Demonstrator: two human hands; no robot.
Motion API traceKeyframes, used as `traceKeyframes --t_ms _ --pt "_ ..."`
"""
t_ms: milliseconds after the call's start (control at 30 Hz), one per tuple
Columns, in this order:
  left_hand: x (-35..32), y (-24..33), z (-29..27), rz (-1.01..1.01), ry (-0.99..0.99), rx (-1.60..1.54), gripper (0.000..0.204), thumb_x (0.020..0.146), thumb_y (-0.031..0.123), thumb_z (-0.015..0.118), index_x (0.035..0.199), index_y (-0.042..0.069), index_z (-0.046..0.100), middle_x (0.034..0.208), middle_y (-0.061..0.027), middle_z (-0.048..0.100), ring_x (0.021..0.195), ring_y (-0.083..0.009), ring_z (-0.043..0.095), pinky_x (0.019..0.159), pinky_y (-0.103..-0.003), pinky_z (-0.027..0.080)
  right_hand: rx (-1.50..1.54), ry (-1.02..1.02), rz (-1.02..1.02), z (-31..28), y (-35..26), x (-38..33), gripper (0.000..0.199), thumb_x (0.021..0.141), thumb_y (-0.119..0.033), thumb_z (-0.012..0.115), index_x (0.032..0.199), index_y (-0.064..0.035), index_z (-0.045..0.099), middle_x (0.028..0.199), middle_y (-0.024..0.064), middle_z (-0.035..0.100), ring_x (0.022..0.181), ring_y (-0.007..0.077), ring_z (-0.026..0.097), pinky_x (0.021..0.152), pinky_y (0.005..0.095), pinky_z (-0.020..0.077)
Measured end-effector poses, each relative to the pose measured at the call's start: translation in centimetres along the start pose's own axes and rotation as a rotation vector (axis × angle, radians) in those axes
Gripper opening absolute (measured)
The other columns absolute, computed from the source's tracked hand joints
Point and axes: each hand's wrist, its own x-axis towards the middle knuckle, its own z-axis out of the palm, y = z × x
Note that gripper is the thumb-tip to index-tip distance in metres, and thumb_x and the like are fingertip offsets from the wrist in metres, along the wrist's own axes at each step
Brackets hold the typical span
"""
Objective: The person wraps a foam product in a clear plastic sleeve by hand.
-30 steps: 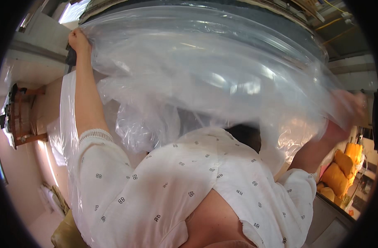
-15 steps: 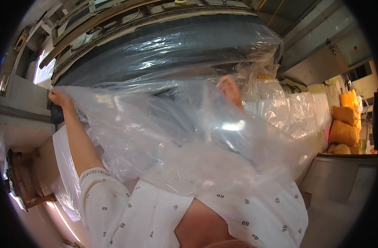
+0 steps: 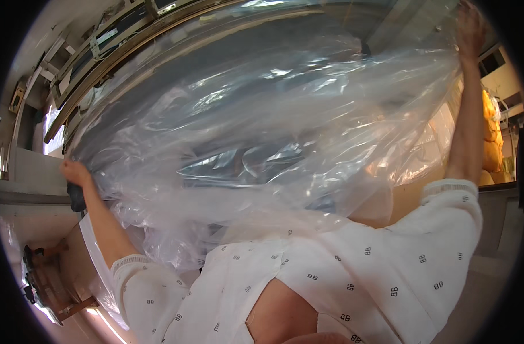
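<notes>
Nearest item: white blouse [image 3: 342, 275], thin woven cloth with a small dark repeated motif, loose sleeves ending in ribbed cuffs, filling the lower part of the view.

Left hand [image 3: 75, 172]: arm bare from the cuff up, raised at the left side; fingers clenched on the left edge of the plastic sheet [image 3: 262, 132], over a dark edge just beneath the hand.

Right hand [image 3: 470, 26]: arm stretched high at the upper right; fingers pinching the top right corner of the same sheet.

Plastic sheet: clear, very thin film, glossy, heavily creased and billowed, with bright glints along the folds. It hangs spread between the two hands, in front of the person and above the blouse, its lower folds bunched against the chest and trailing down at the left.

Behind the film: a large dark grey curved surface [image 3: 227, 63], smooth, seen blurred through the plastic.

Lower left: wooden frame [image 3: 44, 281], reddish brown, beside pale walling.

Far right: stack of yellow sacks [image 3: 491, 132], soft and bulging.

Farthest, upper left: metal beams [image 3: 101, 51], pale, long and straight, bent by the lens.
</notes>
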Motion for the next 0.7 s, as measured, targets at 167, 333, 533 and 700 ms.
traceKeyframes --t_ms 167,333,533,700 --pt "1.9 -9.7 -2.8 -0.038 0.009 0.173 0.026 0.084 0.017 0.046 0.1 -0.002 0.054 0.101 -0.0193 0.053 0.093 -0.0362 0.052 0.078 -0.042 0.043 0.601 -0.435 -0.369 -4.2 -29.8 -8.0 0.044 0.078 -0.023 0.06 0.119 -0.0153 0.048 0.126 0.0047 0.045 0.119 0.0236 0.04 0.099 0.0412 0.0273" --pt "1.0 -7.6 -3.4 -0.201 -0.191 0.066 0.027 0.081 0.015 0.048 0.1 -0.003 0.053 0.103 -0.0195 0.053 0.095 -0.0356 0.052 0.078 -0.041 0.042 0.672 -0.752 0.141 1.9 -31.1 -15.6 0.052 0.077 -0.031 0.062 0.121 -0.0121 0.044 0.133 0.0017 0.038 0.125 0.0227 0.032 0.101 0.0436 0.0246" --pt "1.5 -13.3 -1.8 0.007 -0.232 0.157 0.025 0.083 0.017 0.044 0.098 -0.001 0.054 0.103 -0.018 0.056 0.093 -0.0346 0.054 0.079 -0.041 0.042 0.521 -0.755 0.288 5.2 -31.8 -9.3 0.059 0.079 -0.042 0.058 0.129 -0.0158 0.039 0.137 0.0104 0.032 0.127 0.0251 0.029 0.102 0.0394 0.0244" --pt "1.5 -7.0 -2.6 -0.219 -0.439 0.071 0.034 0.085 0.03 0.046 0.108 0.006 0.053 0.114 -0.0214 0.051 0.101 -0.0349 0.051 0.085 -0.041 0.039 1.14 -1.538 0.703 3.6 -29.9 -2.6 0.021 0.081 -0.028 0.059 0.085 -0.0082 0.062 0.095 0.007 0.06 0.094 0.0201 0.054 0.079 0.0363 0.0427"
